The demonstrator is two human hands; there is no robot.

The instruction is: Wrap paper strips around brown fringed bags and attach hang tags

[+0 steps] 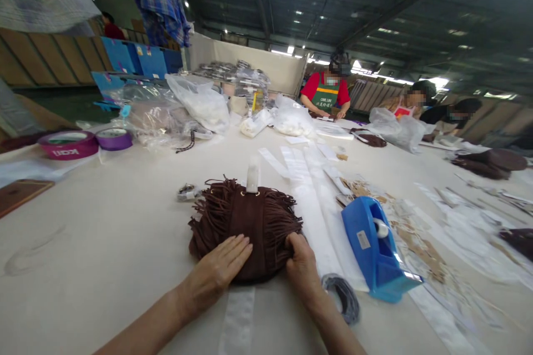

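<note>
A dark brown fringed bag point(247, 222) lies on the table in front of me, with fringe on both sides of a smooth middle band. My left hand point(214, 266) rests flat on its lower left part, fingers stretched out. At the bag's right edge, my right hand point(300, 258) is closed with thumb and fingers pinching the fringe or fabric there. A white strip point(237, 319) runs under the bag, and its far end point(252, 175) shows at the bag's top. Small metal hardware in clear wrapping point(189, 192) sits just left of the bag.
A blue tape dispenser point(370, 249) and a dark grey coil point(342, 297) are right of my hand. White strips point(310, 194) and paper tags point(416, 238) lie beyond. Tape rolls point(69, 145) and plastic bags point(200, 102) stand at the left and back. A co-worker point(327, 91) works across the table.
</note>
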